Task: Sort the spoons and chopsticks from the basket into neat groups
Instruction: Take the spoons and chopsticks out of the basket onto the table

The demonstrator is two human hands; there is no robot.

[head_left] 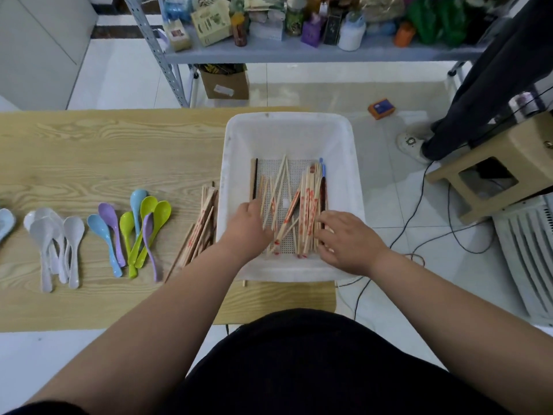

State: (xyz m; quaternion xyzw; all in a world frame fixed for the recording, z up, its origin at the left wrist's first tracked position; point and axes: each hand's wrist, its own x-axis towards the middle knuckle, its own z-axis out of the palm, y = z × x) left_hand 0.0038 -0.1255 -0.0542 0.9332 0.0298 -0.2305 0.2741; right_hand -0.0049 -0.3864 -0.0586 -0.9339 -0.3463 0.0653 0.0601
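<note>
Head view: chopsticks (308, 205) lie pointing away, between left hand (248, 227) and right hand (347, 239) (grips curled; whether clamped, I cannot tell).

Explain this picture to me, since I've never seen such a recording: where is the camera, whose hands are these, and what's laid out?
There is no machine here: a person works with two bare hands. The single picture comes from a camera worn on their head, looking forward and down. On the wooden table stands a white basket with chopsticks in it. Left of it lies a chopstick pile, then coloured spoons, then white spoons further left. The left hand and right hand both reach into the basket and touch the chopsticks. Whether either grips any is hard to tell, because the fingers hide it.
</note>
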